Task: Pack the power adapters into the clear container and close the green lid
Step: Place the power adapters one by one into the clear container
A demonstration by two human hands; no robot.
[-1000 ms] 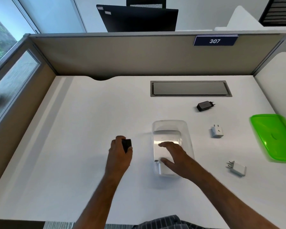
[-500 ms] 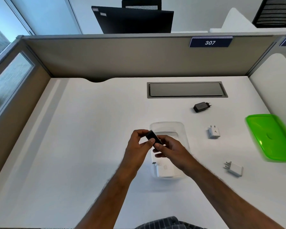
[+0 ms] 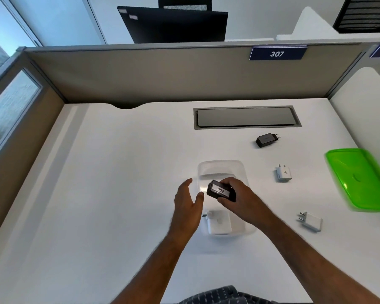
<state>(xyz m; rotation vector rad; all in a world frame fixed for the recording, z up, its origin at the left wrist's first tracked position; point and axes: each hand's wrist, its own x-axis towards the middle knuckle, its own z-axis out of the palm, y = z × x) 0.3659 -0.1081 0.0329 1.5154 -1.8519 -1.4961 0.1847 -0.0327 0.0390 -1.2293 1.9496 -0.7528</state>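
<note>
One black adapter (image 3: 221,191), a matte rounded block with a white label reading "002", sits pinched in the right hand (image 3: 239,200) directly above the open middle of the clear container (image 3: 223,165), its long axis running roughly left to right across the tub's short width. The coming drop is likely straight down, into the free space beyond the glossy white adapter (image 3: 217,222) already lying at the near end. The left hand (image 3: 188,207) hangs open and empty just beside the container's left wall. Outward on the smooth white desk (image 3: 119,194) lie three more: a black plug (image 3: 266,139), a small white cube (image 3: 283,173) and a white two-pin charger (image 3: 311,221). The translucent green lid (image 3: 360,178) rests far right, nearer the right hand.
</note>
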